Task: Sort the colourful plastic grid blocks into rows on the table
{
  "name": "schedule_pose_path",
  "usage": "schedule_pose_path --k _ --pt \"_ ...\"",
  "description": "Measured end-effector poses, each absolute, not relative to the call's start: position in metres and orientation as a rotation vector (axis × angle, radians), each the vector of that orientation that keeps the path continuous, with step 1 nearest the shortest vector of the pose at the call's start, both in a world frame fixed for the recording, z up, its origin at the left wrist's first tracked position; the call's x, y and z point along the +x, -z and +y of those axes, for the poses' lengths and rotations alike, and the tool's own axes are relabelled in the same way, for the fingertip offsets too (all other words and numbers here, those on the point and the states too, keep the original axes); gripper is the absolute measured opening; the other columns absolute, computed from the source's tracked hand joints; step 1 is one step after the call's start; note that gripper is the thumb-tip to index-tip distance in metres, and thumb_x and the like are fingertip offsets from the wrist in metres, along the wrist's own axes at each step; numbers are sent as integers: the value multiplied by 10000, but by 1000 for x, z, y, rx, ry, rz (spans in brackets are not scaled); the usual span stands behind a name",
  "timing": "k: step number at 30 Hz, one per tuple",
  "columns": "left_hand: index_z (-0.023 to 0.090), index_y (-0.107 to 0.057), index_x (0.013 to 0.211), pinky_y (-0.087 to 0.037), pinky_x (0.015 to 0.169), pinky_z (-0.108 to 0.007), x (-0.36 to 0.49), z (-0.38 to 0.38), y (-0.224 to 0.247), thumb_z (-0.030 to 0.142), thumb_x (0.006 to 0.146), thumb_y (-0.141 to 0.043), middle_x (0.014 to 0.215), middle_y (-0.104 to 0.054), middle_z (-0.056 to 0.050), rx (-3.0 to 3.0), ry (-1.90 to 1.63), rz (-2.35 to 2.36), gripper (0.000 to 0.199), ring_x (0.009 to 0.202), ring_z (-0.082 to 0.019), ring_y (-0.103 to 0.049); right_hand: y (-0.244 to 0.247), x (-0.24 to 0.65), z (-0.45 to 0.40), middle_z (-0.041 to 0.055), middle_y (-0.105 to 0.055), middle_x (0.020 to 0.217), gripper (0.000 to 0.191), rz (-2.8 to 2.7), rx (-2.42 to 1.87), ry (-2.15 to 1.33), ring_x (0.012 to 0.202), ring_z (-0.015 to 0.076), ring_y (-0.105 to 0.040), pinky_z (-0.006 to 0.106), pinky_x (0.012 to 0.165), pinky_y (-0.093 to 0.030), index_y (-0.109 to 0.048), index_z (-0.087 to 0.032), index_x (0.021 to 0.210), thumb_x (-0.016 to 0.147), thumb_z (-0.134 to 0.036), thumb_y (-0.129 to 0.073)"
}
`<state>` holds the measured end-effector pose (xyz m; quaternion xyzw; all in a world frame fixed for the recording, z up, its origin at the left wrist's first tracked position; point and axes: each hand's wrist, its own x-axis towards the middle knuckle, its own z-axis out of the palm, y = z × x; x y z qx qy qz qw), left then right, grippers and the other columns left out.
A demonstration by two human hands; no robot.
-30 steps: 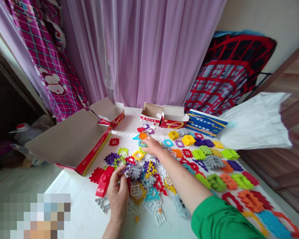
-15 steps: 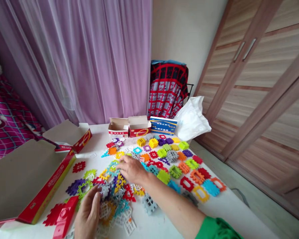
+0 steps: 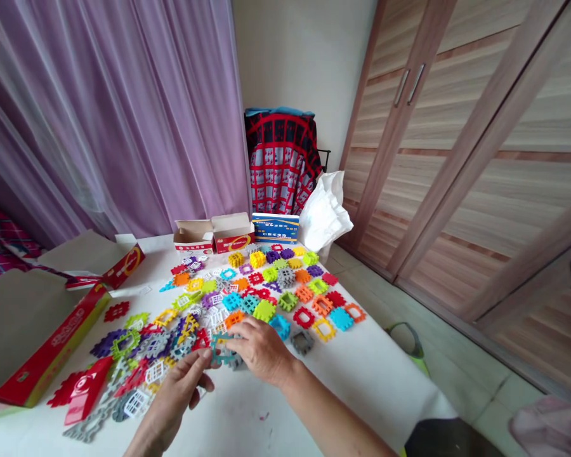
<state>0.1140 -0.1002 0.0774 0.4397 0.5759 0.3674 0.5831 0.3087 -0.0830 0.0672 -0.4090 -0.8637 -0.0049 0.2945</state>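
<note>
A teal square toy building frame [image 3: 216, 357] with notched edges is held between my two hands, just above the near edge of the loose pile. My left hand [image 3: 179, 388] pinches its left side between thumb and fingers. Closed on its right side is my right hand [image 3: 262, 351], whose fingertips partly cover the piece. A grey toothed block [image 3: 238, 363] shows behind it, partly hidden. To the left lies a mixed heap of toothed plastic pieces, with a grey one [image 3: 153, 343], a white window piece [image 3: 136, 402] and a red sloped piece [image 3: 83, 390].
Rows of toothed blocks, such as a blue one [image 3: 341, 318] and a yellow frame [image 3: 323, 329], run along the table's right side. Opened cartons [image 3: 71, 339] stand at left. Small boxes [image 3: 233, 243], a blue box [image 3: 276, 230] and a white bag [image 3: 324, 212] line the back.
My right hand has drawn back from the pile toward me, and the teal frame is now between both hands. My left hand has moved in to meet it. The view has swung right.
</note>
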Motion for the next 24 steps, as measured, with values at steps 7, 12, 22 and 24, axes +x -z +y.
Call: schedule_pose_path --k 7,12,22,24 --pt "194 -692 813 -253 426 -184 160 -126 -69 689 504 -768 771 -655 -22 959 -889 1307 588 578 -105 -542 -45 338 -120 82 -691 1132 353 -1885 -1209 -207 1038 196 -629 330 942 -512 -619 -220 1197 887 -117 -482" --pt "194 -654 844 -268 424 -194 201 -134 -57 743 546 -709 679 -617 -8 976 -941 1285 628 585 -129 -560 -27 357 -145 105 -684 1066 346 -1663 -1305 -310 945 233 -660 348 786 -574 -623 -203 1142 799 -249 -628" --pt "192 -623 775 -293 435 -172 233 -132 -52 638 532 -792 682 -627 19 996 -692 1143 535 631 -125 -632 -11 389 -154 98 -649 1180 287 -1615 -1340 -344 1009 228 -659 276 658 -569 -687 -238 1030 753 -179 -640" --pt "194 -642 813 -307 430 -175 235 -132 -49 633 530 -794 750 -670 1 982 -651 1139 544 642 -129 -644 -8 395 -155 96 -652 1173 292 -1616 -1339 -356 1042 233 -648 305 742 -575 -675 -236 1030 751 -169 -619"
